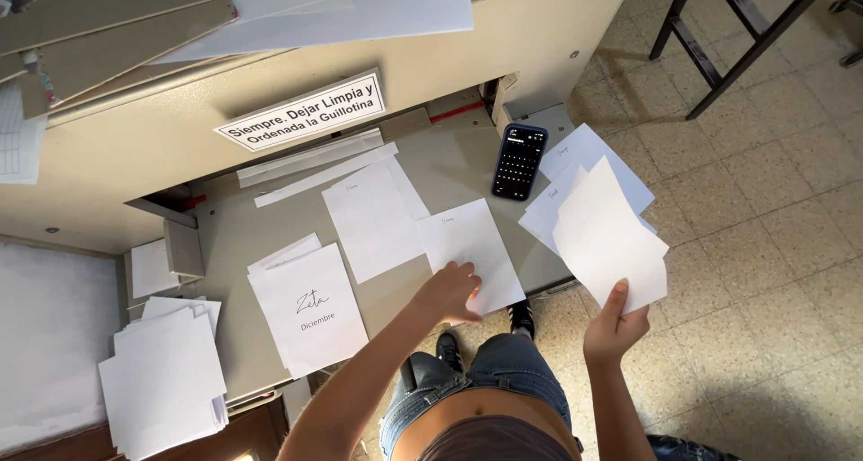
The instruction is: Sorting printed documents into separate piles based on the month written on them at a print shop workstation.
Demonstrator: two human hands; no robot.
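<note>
Two hands are working over the grey cutter bed (pixel 431 169): the left hand (pixel 452 290) is pressing spread fingers on one white sheet (pixel 472 250), seemingly steadying it, while the right hand (pixel 613 328) is pinching another sheet (pixel 609 236) aloft. A phone (pixel 520 162) is lying beside them. A white rectangular sign (pixel 304 110) is hanging above.

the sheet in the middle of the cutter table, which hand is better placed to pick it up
The left hand is probably better placed: it already rests on the lower edge of that middle sheet. The right hand is off the table's right side, holding another sheet up.
</note>
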